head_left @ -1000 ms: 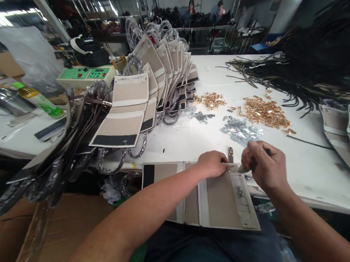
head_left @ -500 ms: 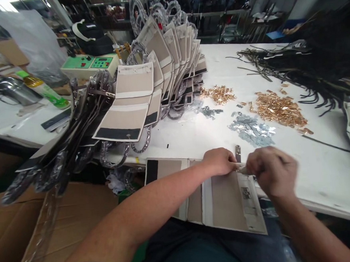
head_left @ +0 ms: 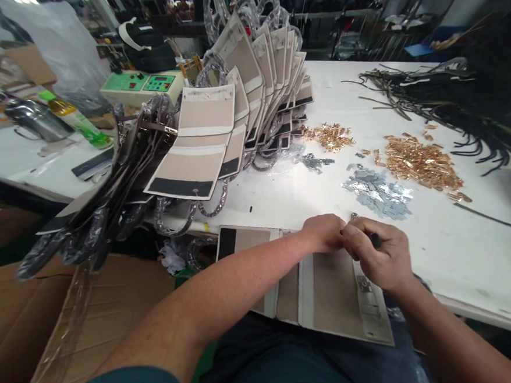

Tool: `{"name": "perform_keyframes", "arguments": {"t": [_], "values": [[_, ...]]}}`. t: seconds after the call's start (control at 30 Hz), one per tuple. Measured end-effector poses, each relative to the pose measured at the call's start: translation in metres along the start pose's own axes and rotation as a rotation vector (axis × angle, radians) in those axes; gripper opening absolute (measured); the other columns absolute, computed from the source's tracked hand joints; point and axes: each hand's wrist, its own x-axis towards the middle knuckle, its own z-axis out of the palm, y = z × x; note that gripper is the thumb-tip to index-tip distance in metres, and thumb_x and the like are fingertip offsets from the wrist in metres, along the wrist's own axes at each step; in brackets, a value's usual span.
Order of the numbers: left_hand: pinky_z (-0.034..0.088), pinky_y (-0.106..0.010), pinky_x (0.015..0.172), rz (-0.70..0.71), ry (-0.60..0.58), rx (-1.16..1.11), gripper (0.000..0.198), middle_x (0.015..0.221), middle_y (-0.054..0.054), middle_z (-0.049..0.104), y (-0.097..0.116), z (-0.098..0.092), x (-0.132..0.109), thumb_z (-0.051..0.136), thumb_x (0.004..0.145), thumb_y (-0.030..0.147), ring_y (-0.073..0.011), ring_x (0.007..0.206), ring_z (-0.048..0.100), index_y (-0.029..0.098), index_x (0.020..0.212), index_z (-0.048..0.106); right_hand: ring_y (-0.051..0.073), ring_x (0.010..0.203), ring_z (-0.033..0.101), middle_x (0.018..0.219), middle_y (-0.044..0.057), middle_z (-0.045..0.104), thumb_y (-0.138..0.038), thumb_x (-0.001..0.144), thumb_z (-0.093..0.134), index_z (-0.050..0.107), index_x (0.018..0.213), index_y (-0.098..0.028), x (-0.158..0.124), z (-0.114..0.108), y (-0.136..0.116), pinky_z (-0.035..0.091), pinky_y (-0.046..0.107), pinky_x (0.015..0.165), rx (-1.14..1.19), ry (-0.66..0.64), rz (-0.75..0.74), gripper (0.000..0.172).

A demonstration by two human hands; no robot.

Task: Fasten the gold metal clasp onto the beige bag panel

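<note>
One panel [head_left: 338, 296], long axis crosswise, dark end [head_left: 227, 241] leftward; right hand [head_left: 376, 252] clenched round dark handle [head_left: 375, 240], left hand [head_left: 325, 233], grip unclear.

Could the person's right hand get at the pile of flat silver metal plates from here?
Probably yes: the pile of flat silver metal plates lies on the white tabletop just beyond the bare right hand, with nothing visible blocking the way, though that hand holds a dark-ended object.

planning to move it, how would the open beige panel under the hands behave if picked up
The beige panel would probably fold along its pale strips. Between them it looks fairly stiff, with flat faces and straight edges. The metal fitting near one end might make that end heavier.
</note>
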Motion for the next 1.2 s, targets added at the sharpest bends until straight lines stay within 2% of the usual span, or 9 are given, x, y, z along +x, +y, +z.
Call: {"name": "perform_keyframes", "arguments": {"t": [0.13,0.23,0.4,0.6,0.77,0.87,0.93,1.03,1.2], "values": [[0.049,-0.026,0.076,0.062,-0.015,-0.074,0.017,0.091,0.002,0.078,-0.003,-0.005,-0.006,0.07,0.092,0.037,-0.0195,0.09,0.071,0.024,0.089,0.08,0.014,0.052,0.049,0.056,-0.001,0.055,-0.037,0.104,0.062,0.057,0.06,-0.022,-0.004,-0.002,0.008,0.038,0.03,0.053,0.055,0.021,0.046,0.047],[0.045,-0.024,0.071,0.058,0.014,-0.131,0.017,0.094,0.006,0.079,-0.003,-0.006,-0.014,0.07,0.092,0.033,-0.0154,0.09,0.071,0.027,0.101,0.082,0.015,0.049,0.049,0.055,-0.001,0.053,-0.035,0.105,0.063,0.054,0.06,-0.022,-0.005,-0.008,0.01,0.038,0.031,0.05,0.282,0.124,0.12,0.048],[0.045,-0.025,0.07,0.023,0.043,-0.2,0.02,0.099,0.004,0.081,-0.003,-0.002,-0.015,0.074,0.087,0.03,-0.0157,0.092,0.072,0.026,0.104,0.083,0.015,0.044,0.043,0.052,-0.004,0.045,-0.032,0.098,0.075,0.054,0.063,-0.024,-0.001,-0.016,-0.001,0.038,0.03,0.044,0.626,0.279,0.004,0.041],[0.046,-0.026,0.073,0.018,0.055,-0.212,0.018,0.096,0.004,0.081,-0.003,-0.001,-0.012,0.074,0.087,0.028,-0.0159,0.091,0.072,0.026,0.102,0.084,0.015,0.046,0.048,0.052,-0.002,0.047,-0.032,0.101,0.07,0.054,0.061,-0.022,-0.002,-0.008,0.009,0.038,0.031,0.047,0.558,0.238,0.085,0.045],[0.045,-0.026,0.071,0.011,0.059,-0.226,0.017,0.096,0.005,0.081,-0.003,0.0,-0.012,0.074,0.087,0.029,-0.0152,0.089,0.072,0.027,0.101,0.083,0.014,0.045,0.046,0.052,-0.004,0.045,-0.028,0.097,0.074,0.053,0.061,-0.023,-0.003,-0.009,0.01,0.039,0.031,0.045,0.631,0.346,-0.006,0.043],[0.045,-0.027,0.072,0.012,0.066,-0.217,0.016,0.096,0.004,0.081,-0.003,0.0,-0.013,0.074,0.087,0.027,-0.0157,0.09,0.072,0.026,0.1,0.083,0.015,0.046,0.048,0.053,-0.003,0.047,-0.03,0.1,0.071,0.053,0.061,-0.023,-0.005,-0.01,0.009,0.039,0.031,0.047,0.614,0.282,0.07,0.044],[0.045,-0.026,0.072,0.017,0.062,-0.217,0.016,0.098,0.005,0.081,-0.002,0.0,-0.013,0.074,0.087,0.027,-0.0156,0.091,0.072,0.026,0.1,0.084,0.015,0.046,0.049,0.053,-0.002,0.049,-0.028,0.1,0.071,0.055,0.062,-0.022,-0.006,-0.011,0.009,0.039,0.031,0.048,0.613,0.28,0.036,0.042],[0.044,-0.026,0.071,0.019,0.068,-0.216,0.016,0.098,0.004,0.081,-0.002,-0.001,-0.012,0.075,0.088,0.029,-0.0156,0.092,0.072,0.026,0.101,0.084,0.016,0.046,0.049,0.052,-0.002,0.049,-0.025,0.098,0.072,0.057,0.062,-0.022,-0.008,-0.012,0.012,0.039,0.032,0.047,0.602,0.357,-0.036,0.039],[0.046,-0.027,0.071,0.007,0.08,-0.21,0.015,0.094,0.003,0.081,0.0,0.0,-0.012,0.076,0.086,0.026,-0.0166,0.09,0.072,0.025,0.099,0.084,0.015,0.044,0.047,0.051,-0.002,0.049,-0.026,0.099,0.068,0.054,0.06,-0.022,-0.005,-0.017,0.016,0.036,0.03,0.044,0.599,0.32,0.049,0.041]]}}
